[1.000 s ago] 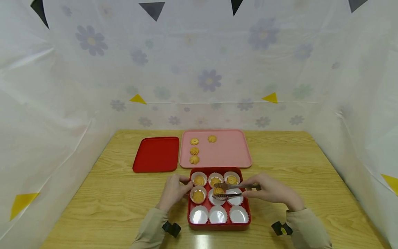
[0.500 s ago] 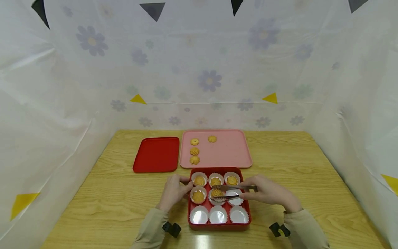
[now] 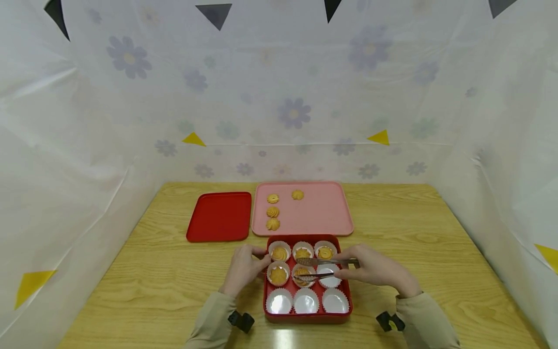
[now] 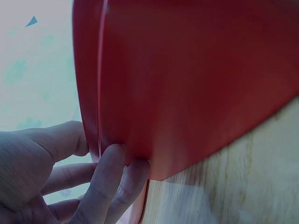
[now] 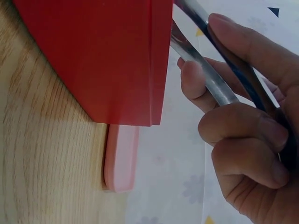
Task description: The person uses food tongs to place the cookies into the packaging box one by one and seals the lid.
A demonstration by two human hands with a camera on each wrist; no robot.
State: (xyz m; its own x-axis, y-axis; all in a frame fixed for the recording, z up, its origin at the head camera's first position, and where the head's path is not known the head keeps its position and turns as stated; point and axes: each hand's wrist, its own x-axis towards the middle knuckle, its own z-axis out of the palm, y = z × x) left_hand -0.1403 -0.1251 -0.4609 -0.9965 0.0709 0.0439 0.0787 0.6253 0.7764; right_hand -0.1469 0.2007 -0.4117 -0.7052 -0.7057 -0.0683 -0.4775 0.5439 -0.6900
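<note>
My right hand (image 3: 375, 269) holds metal tongs (image 5: 216, 83), with fingers curled round them in the right wrist view. In the head view the tong tips stand apart over the middle paper cup of the red box (image 3: 307, 317). A swirled cookie (image 3: 302, 280) sits low in that cup, partly hidden by the lower tong arm. With my left hand (image 3: 243, 269) I grip the box's left side near its far corner. In the left wrist view the thumb is at the rim (image 4: 99, 93) and the fingertips (image 4: 114, 154) press the outer wall.
Cookies also sit in the back-row cups and the middle-left cup (image 3: 278, 275). Front-row cups (image 3: 305, 301) show bare white paper. Behind the box lies a pink tray (image 3: 322, 213) with several cookies (image 3: 272, 212). A flat red tray (image 3: 220, 216) is at its left.
The tongs have shifted slightly left with the cookie, which has gone down into the middle cup. Their tips have spread a little. My left hand stays on the box.
</note>
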